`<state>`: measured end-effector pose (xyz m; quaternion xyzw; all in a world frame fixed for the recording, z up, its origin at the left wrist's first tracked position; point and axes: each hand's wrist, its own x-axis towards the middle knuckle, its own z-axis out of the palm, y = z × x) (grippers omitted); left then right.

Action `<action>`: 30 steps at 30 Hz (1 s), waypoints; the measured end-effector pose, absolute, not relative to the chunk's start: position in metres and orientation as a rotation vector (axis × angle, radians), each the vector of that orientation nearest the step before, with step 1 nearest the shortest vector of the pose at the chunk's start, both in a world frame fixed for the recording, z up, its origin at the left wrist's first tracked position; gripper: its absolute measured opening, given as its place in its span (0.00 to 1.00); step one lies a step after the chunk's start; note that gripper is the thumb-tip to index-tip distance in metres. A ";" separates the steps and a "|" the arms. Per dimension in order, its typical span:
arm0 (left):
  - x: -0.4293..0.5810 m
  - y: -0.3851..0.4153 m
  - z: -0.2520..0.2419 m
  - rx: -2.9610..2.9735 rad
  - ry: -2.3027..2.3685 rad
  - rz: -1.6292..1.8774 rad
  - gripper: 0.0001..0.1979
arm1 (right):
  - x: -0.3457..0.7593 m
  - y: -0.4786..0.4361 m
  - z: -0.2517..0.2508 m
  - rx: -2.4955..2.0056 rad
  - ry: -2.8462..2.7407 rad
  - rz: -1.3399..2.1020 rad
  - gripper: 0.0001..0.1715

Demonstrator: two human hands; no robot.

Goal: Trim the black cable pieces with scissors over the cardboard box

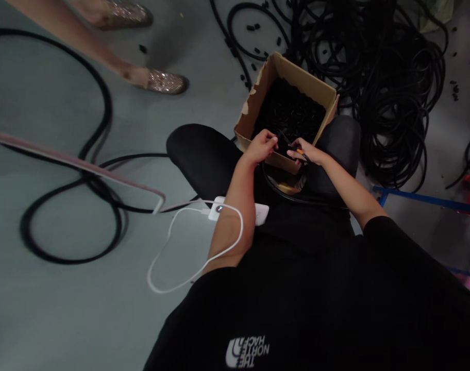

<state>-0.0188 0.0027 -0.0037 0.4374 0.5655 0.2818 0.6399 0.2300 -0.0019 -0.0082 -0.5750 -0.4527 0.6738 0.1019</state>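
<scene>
Over the near edge of an open cardboard box [246, 117], my two hands work close together. My left hand [261, 147] is closed, thumb against fingers, on a thin black hose [271, 185] that curves down below it toward my lap. My right hand [310, 152] is wrapped around a pair of cutters [300, 152] with orange on the handles; their dark jaws point toward my left hand. Short black pieces [291, 105] fill much of the box. Exactly where the jaws meet the hose is too dark to tell.
A big tangle of black hose [393, 103] lies beyond the box at right, with small black pieces scattered around. Thicker hose [107, 111] loops on the left floor. A white cable [173, 291] hangs by my left arm. Another person's shoe [167, 81] stands upper left; a blue frame [424, 196] is right.
</scene>
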 end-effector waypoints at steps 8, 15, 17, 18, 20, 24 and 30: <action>-0.021 0.004 -0.002 0.952 1.346 0.691 0.19 | 0.234 -0.003 -0.023 -1.558 -1.458 1.900 0.42; -0.023 0.003 0.004 0.988 1.327 0.663 0.20 | 0.233 -0.001 -0.026 -1.625 -1.438 1.903 0.38; -0.024 0.002 0.006 0.993 1.297 0.636 0.19 | 0.234 -0.002 -0.022 -1.625 -1.396 1.902 0.38; -0.024 0.002 0.008 0.995 1.282 0.628 0.18 | 0.234 -0.002 -0.020 -1.619 -1.373 1.910 0.37; -0.026 0.001 0.010 0.999 1.252 0.620 0.18 | 0.234 -0.003 -0.014 -1.596 -1.336 1.936 0.37; -0.029 -0.001 0.012 0.998 1.197 0.595 0.19 | 0.234 -0.004 -0.004 -1.556 -1.334 1.948 0.37; -0.029 -0.002 0.009 0.984 1.186 0.615 0.22 | 0.234 -0.003 0.010 -1.555 -1.432 1.897 0.37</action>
